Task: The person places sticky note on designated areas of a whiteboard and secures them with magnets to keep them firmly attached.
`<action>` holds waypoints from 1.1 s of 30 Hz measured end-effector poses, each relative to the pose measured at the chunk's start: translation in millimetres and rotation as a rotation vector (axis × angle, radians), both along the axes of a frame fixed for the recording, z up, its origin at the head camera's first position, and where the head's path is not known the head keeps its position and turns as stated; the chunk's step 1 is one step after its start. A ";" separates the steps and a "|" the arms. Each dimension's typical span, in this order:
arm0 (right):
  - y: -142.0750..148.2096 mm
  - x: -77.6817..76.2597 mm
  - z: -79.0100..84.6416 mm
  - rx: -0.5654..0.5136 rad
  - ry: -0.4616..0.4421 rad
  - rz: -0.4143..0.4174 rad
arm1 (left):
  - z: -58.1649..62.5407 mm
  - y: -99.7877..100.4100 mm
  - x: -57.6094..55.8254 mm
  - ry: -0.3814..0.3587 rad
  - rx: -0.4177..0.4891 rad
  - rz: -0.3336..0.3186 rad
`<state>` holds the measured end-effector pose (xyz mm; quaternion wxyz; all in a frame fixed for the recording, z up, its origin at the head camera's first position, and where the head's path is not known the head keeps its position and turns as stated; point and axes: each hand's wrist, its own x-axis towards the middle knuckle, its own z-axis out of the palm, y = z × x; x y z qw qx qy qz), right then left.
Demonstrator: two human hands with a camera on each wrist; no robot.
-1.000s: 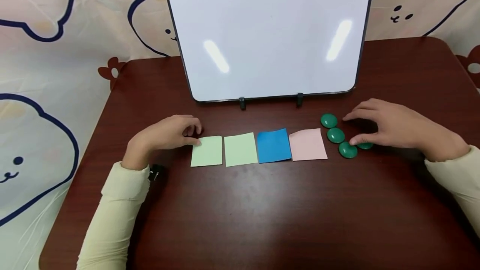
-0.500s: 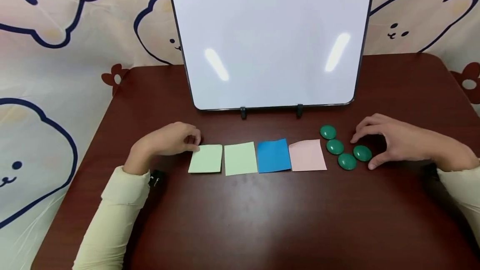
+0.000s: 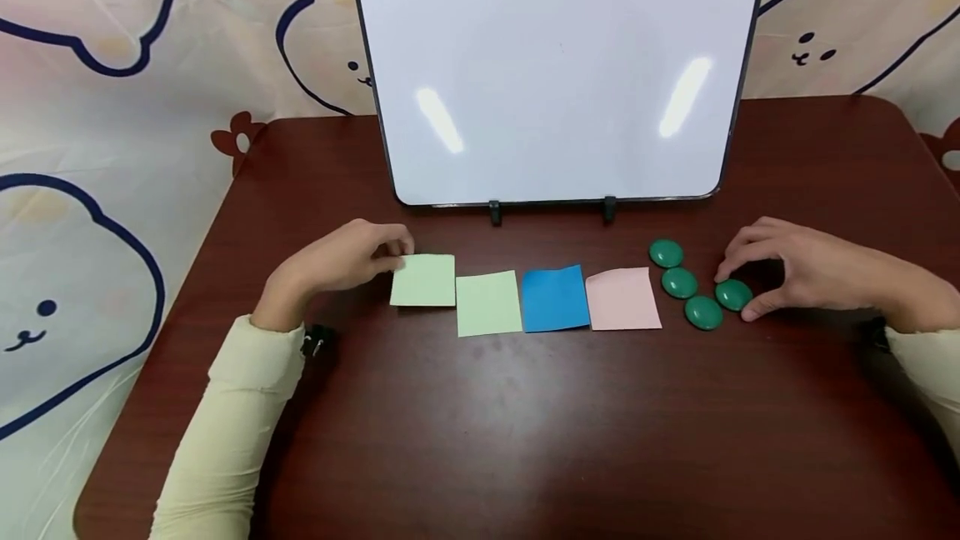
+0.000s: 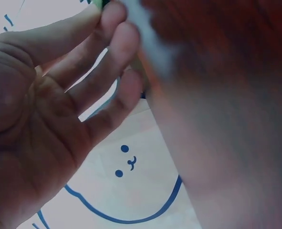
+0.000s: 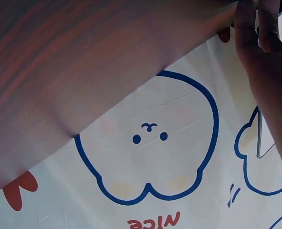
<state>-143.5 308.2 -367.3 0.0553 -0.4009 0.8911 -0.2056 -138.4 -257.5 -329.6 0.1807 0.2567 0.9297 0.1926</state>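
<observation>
In the head view my left hand [image 3: 341,259] pinches a pale green sticky note [image 3: 423,282] by its upper left corner, and the note hangs slightly above the table. The left wrist view shows a sliver of green at the thumb and fingertips. My right hand [image 3: 817,269] has thumb and index finger at opposite sides of a round green magnet [image 3: 733,295], pinching it at the table. Several like it lie close by, including a green magnet [image 3: 703,312] just left of it. A second pale green note [image 3: 489,304], a blue note [image 3: 556,299] and a pink note [image 3: 624,299] lie in a row between the hands.
Behind the row, a whiteboard [image 3: 562,65] stands on small black feet [image 3: 609,209]. The dark wooden table [image 3: 480,440] extends in front of the notes. A cloth with cartoon figures [image 3: 67,307] hangs at the back and left.
My left hand has raised the leftmost green note from the table, shifting it up out of the row. My right hand drew back right, then closed on the rightmost magnet. The head view shifted slightly.
</observation>
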 end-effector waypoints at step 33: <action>-4.6 3.2 8.5 -0.012 0.022 -0.109 | 0.8 9.8 -0.5 0.477 0.237 0.313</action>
